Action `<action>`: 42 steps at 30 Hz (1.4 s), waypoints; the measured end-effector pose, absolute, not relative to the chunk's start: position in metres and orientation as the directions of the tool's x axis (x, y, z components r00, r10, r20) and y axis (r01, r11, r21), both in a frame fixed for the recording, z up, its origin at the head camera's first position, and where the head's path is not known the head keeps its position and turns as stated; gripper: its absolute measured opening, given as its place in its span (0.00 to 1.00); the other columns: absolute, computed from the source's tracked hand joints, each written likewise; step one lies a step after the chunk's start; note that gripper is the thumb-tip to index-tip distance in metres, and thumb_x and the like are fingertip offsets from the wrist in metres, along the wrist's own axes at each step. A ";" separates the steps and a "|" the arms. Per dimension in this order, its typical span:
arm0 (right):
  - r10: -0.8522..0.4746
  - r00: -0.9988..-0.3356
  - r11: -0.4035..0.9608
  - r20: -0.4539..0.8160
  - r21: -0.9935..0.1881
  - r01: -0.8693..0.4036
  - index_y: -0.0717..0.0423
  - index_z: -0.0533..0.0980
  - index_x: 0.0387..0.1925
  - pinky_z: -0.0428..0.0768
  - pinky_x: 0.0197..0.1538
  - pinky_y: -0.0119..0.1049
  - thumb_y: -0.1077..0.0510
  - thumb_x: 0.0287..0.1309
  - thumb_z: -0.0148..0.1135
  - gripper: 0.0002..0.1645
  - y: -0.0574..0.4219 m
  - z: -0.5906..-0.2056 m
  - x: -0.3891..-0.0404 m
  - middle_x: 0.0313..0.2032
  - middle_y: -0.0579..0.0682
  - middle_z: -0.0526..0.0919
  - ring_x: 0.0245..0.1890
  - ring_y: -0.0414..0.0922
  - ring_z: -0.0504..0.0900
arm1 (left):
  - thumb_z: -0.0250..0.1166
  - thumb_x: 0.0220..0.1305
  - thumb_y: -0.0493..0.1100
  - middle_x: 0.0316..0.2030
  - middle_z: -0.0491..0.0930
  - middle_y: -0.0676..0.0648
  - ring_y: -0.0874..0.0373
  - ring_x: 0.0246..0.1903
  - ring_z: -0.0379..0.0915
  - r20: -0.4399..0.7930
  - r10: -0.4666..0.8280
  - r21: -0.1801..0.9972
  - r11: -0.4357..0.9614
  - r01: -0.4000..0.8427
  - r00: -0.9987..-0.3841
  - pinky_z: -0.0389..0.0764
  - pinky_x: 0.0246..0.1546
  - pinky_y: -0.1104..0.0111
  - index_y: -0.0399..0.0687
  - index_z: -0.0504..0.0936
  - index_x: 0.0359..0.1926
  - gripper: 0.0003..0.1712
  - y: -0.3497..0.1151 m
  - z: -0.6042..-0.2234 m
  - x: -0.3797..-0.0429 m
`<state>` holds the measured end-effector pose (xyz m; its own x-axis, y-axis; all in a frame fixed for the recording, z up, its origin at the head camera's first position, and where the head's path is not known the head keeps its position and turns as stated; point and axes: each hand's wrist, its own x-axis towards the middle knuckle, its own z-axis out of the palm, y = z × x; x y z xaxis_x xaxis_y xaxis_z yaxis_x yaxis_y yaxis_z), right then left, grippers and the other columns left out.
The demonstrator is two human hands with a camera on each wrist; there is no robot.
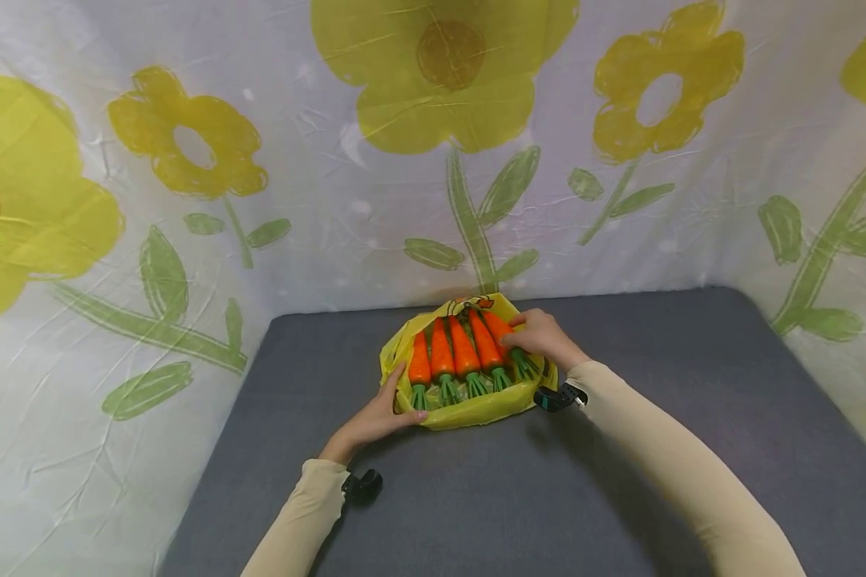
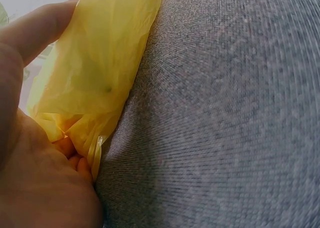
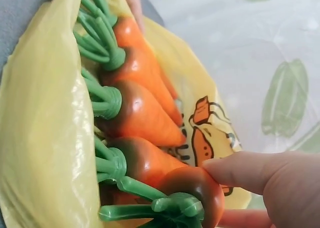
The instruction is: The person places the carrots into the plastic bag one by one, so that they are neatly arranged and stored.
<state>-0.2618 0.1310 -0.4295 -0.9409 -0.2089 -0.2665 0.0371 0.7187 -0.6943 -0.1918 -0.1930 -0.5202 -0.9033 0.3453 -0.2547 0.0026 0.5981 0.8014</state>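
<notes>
A yellow plastic bag (image 1: 476,413) lies open on its side, with several toy carrots (image 1: 465,353) in a row inside, green tops facing the near side. My left hand (image 1: 377,413) grips the bag at its near left edge; in the left wrist view the thumb lies along the yellow plastic (image 2: 100,52) and the other fingers are curled in its folds. At the row's right end, my right hand (image 1: 541,332) pinches the last carrot (image 3: 192,188) between thumb and fingers. This carrot overlaps its neighbour (image 3: 147,158) in the right wrist view.
The dark grey table (image 1: 469,497) stretches around the bag on all sides. Behind it hangs a pale cloth (image 1: 332,160) printed with yellow flowers, close to the bag's far edge. A printed cartoon (image 3: 202,143) shows on the bag's far inner side.
</notes>
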 end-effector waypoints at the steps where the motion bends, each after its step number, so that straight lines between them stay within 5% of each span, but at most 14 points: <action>1: -0.204 -0.943 0.719 -0.262 -0.694 0.037 0.64 0.70 0.66 0.80 0.55 0.47 0.51 0.61 0.62 0.36 0.130 -0.430 -0.263 0.66 0.64 0.72 0.59 0.58 0.78 | 0.69 0.57 0.64 0.80 0.36 0.42 0.39 0.78 0.38 -0.254 0.347 0.802 0.598 0.004 -0.903 0.52 0.72 0.38 0.64 0.34 0.79 0.64 -0.193 -0.520 -0.192; 42: -0.075 -0.979 0.753 -0.188 -0.654 0.068 0.67 0.73 0.60 0.78 0.56 0.53 0.48 0.63 0.66 0.33 0.126 -0.472 -0.253 0.59 0.65 0.79 0.56 0.62 0.79 | 0.70 0.58 0.63 0.80 0.36 0.41 0.40 0.78 0.38 -0.237 0.338 0.818 0.576 0.001 -0.911 0.51 0.73 0.40 0.62 0.31 0.79 0.65 -0.193 -0.525 -0.193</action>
